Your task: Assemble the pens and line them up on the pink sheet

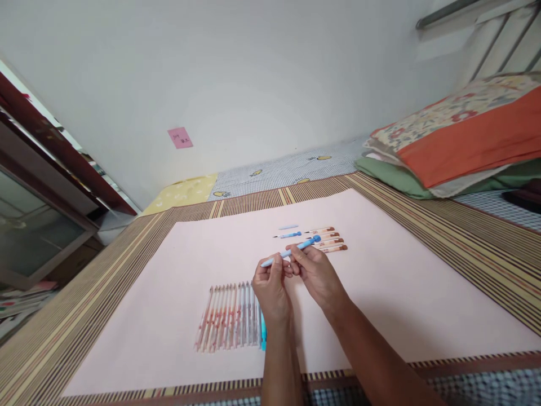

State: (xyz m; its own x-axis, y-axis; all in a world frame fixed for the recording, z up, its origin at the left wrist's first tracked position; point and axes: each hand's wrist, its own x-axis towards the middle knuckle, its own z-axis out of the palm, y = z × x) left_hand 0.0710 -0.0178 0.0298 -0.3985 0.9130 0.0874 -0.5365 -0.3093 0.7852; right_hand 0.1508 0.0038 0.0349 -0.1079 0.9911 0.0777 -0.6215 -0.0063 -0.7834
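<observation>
Between my two hands is a capped light-blue pen (299, 247) with a darker blue round end, tilted up to the right. My left hand (270, 282) pinches its pale pointed end. My right hand (315, 270) grips it nearer the blue end. Just beyond lie an uncapped blue pen (289, 235) and a loose pale-blue cap (288, 227). Several cream pens with brown ends (333, 241) lie to the right, partly behind my right hand. Left of my left wrist, several slim clear pens (228, 318) lie in a row. A turquoise pen (264, 332) is partly hidden by that wrist.
The pens lie on a large pale pink sheet (139, 327) over a striped mat (97, 287). Folded bedding (473, 141) in orange, green and floral cloth is piled at the right. A pink note (180, 138) is stuck to the white wall behind.
</observation>
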